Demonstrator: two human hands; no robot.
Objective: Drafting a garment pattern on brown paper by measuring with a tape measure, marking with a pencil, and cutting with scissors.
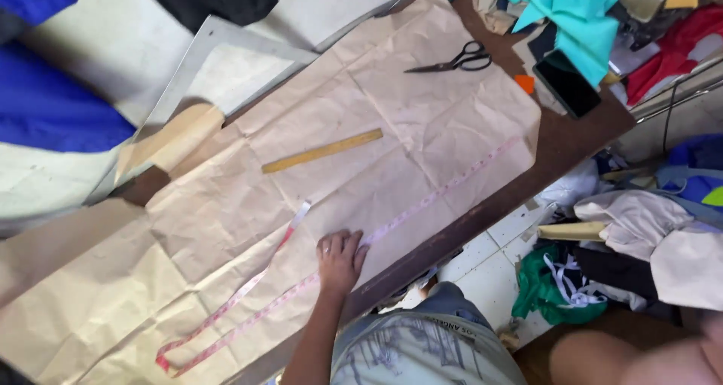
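My left hand [340, 261] rests palm down on a large sheet of creased brown paper [422, 106] near the table's front edge. Its fingers pin a pink measuring tape [444, 191] against the paper. From the hand, the tape runs straight towards the paper's far right corner. On the other side it runs left, loops back, and ends just left of the hand. A yellow wooden ruler [322, 151] lies on the paper above the hand. My right hand is out of view.
Black scissors [456, 59] lie at the paper's far end, beside a dark phone [566, 83] and turquoise cloth [572, 8]. A metal square [188, 61] and a paper roll [177, 138] lie on the left. Heaped clothes [640, 234] cover the floor on the right. Bare skin [640, 362] shows at the lower right.
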